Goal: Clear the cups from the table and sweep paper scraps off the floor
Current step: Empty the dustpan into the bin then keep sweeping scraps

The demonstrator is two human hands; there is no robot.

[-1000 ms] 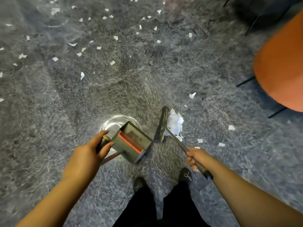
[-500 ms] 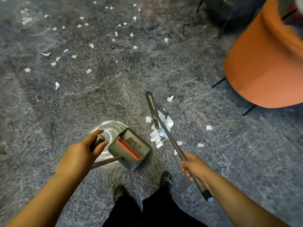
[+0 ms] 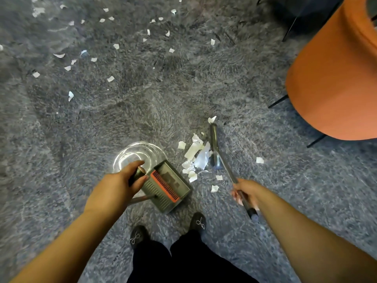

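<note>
The broom (image 3: 226, 164) runs lengthwise away from the right hand (image 3: 247, 193), which grips its handle (head among paper scraps (image 3: 195, 154)). The left hand (image 3: 120, 184) grips the dustpan (image 3: 167, 186) handle, pan mouth facing away from it toward the scraps.

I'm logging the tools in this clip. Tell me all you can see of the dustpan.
The dustpan is a dull green box-like pan, plastic by its look, with ribbed back and an orange comb strip across it. It sits tilted over the grey carpet, mouth toward the paper pile. The left hand grips its dark handle. Whether scraps lie inside is unclear.
</note>
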